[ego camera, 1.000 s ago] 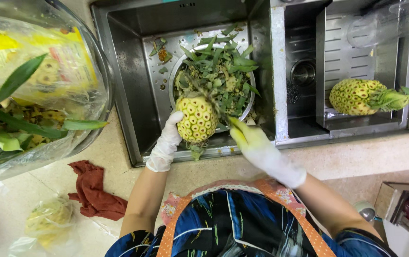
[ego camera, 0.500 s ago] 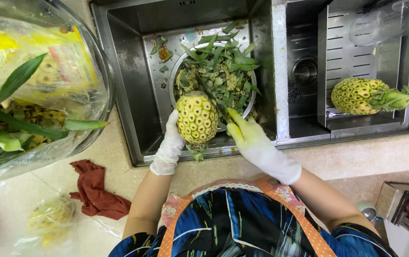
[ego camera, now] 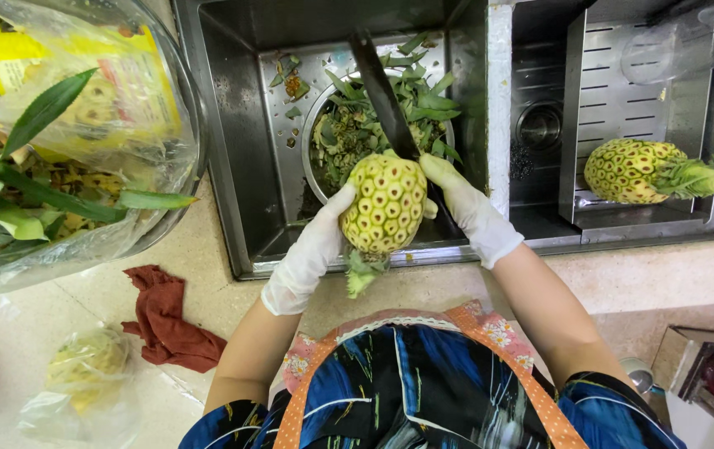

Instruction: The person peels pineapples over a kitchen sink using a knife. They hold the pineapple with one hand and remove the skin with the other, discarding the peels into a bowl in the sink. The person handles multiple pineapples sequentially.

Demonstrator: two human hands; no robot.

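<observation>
My left hand (ego camera: 311, 254), in a white glove, grips a partly trimmed pineapple (ego camera: 386, 204) over the front edge of the steel sink (ego camera: 232, 166). Its cut stem end points toward me. My right hand (ego camera: 469, 208), also gloved, holds a long dark knife (ego camera: 382, 91) whose blade lies at the fruit's far end and points away over the sink. Under the fruit, a round steel bowl (ego camera: 317, 125) in the sink is full of green leaves and peel scraps.
A second pineapple (ego camera: 635, 170) with its green crown lies on a steel drain tray (ego camera: 615, 91) in the right basin. A plastic-lined tub of leaves and peel (ego camera: 66, 125) stands at left. A dark red cloth (ego camera: 166, 320) and a small plastic bag (ego camera: 83, 374) lie on the counter.
The pineapple has been raised and turned a little. The right hand moved from the near rim up to the fruit, and the knife blade now extends over the bowl.
</observation>
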